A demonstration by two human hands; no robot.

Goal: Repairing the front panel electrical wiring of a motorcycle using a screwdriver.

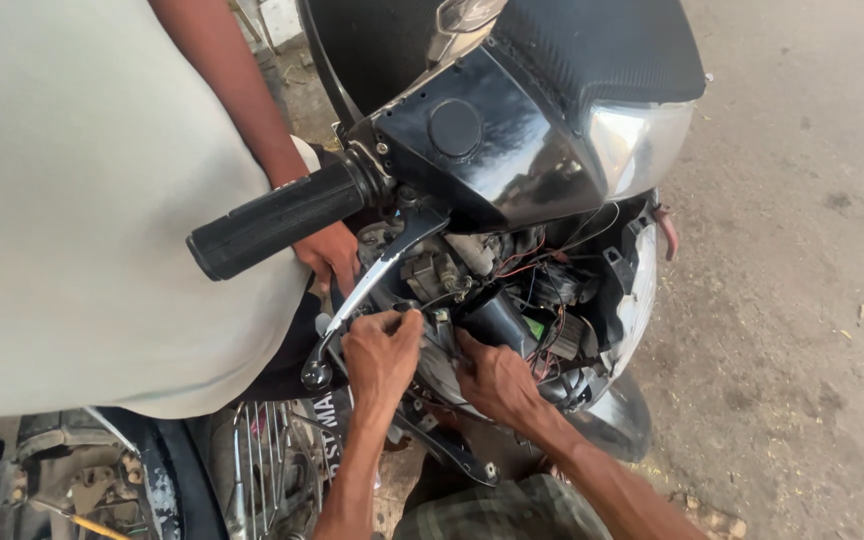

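Working area: the opened front of a motorcycle [512, 150], headlight cowl tilted up, wiring and parts exposed beneath it.
Left hand [380, 352]: fingers curled and pinched closed on a small fitting just under the silver brake lever [372, 285]; the fitting itself is too hidden to name.
Right hand [497, 380]: pressed into the cavity just beside the left hand, fingertips buried among the parts; whether its grip is closed on anything cannot be told.
Wiring [537, 265]: red and black leads, loose, above and right of both hands.
Handlebar grip [277, 220]: black ribbed rubber, pointing toward the lower left, above the brake lever.
Headlight lens [637, 145]: clear, on the right side of the glossy black cowl.
Second person: pale shirt [82, 200] filling the left of the view; that person's hand [327, 255] rests behind the handlebar grip.
Front wheel spokes [272, 460]: lower left, below the hands.
Ground [802, 300]: bare grey concrete to the right.
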